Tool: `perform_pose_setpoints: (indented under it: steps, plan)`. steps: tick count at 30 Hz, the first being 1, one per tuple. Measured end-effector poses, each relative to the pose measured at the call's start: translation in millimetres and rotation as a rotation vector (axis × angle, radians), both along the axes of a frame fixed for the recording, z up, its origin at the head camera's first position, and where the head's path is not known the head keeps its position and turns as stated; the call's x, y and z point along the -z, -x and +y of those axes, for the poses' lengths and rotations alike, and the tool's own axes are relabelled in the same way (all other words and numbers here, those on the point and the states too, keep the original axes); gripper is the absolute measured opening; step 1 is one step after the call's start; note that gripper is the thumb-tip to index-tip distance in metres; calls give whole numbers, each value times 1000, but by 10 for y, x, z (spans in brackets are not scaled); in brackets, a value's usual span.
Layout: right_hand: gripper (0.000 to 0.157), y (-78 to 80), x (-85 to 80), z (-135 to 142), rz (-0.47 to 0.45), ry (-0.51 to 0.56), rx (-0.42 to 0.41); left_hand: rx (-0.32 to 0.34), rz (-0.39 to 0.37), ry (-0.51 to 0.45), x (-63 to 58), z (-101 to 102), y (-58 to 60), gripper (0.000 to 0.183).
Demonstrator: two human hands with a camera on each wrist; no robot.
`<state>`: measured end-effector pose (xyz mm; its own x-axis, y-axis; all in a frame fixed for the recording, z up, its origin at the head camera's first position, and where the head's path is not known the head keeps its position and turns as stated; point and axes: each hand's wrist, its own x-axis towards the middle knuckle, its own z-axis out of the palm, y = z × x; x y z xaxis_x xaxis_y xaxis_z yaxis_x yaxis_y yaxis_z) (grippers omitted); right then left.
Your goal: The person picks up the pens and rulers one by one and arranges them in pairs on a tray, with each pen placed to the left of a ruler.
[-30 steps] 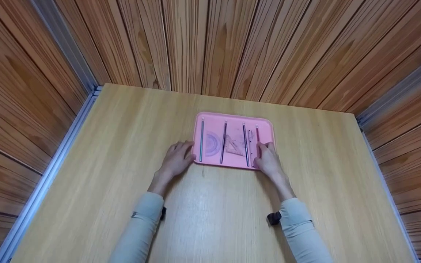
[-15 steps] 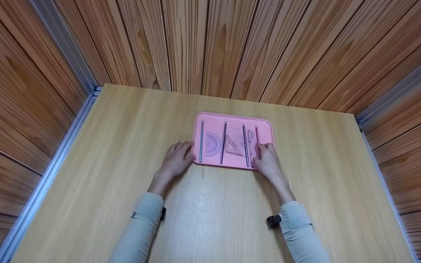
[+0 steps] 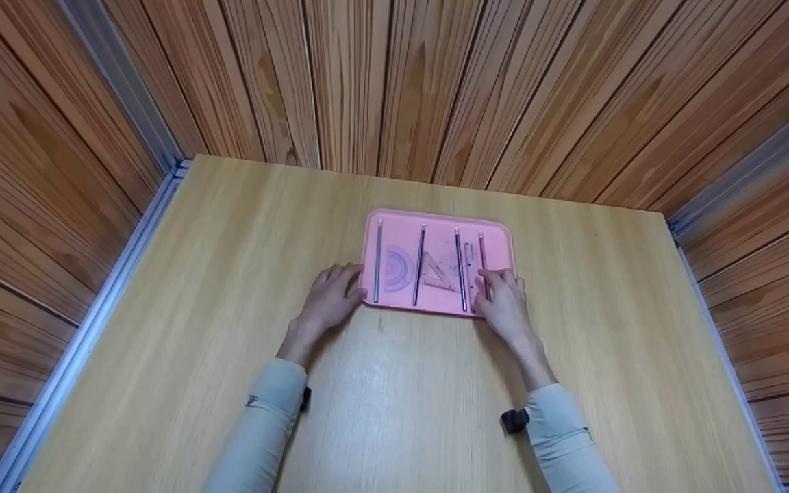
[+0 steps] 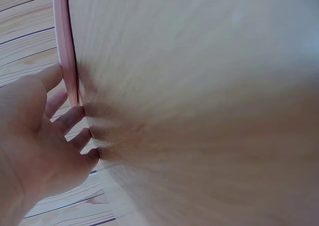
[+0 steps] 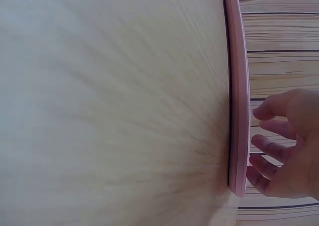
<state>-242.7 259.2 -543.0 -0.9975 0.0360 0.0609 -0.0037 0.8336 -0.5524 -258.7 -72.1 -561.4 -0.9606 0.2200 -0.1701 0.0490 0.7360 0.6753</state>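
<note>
In the head view a pink tray (image 3: 442, 218) lies on the table. It bears a teal pencil (image 3: 378, 260) at the left, two dark pencils, a protractor (image 3: 398, 270), a set square (image 3: 437, 275), a narrow clear ruler (image 3: 470, 260) and a red pencil (image 3: 482, 246). My left hand (image 3: 330, 296) touches the tray's near left corner; in the left wrist view its thumb is at the rim and other fingertips meet the tabletop. My right hand (image 3: 503, 305) hovers over the red pencil's lower part, thumb and fingers spread apart in the right wrist view, nothing between them.
The wooden table (image 3: 394, 397) extends around the tray. Wood-panelled walls (image 3: 408, 89) stand behind and at both sides, with metal rails (image 3: 93, 329) along the side edges. A black wrist device (image 3: 514, 421) sits at the right sleeve.
The right hand's fingers have loosened from the red pencil and spread, showing more of the pencil. The red pencil has shifted slightly left. My left hand has stayed at the tray corner.
</note>
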Motion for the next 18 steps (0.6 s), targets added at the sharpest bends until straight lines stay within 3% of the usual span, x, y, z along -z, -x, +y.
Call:
perform_pose_setpoints:
  steps: [11, 18]
  plan:
    - [40, -94, 18, 50, 65, 50, 2, -7, -8, -8, 15, 7, -5, 53]
    - [44, -158, 1, 94, 36, 58, -7, -5, 5, -8, 15, 8, -10, 53]
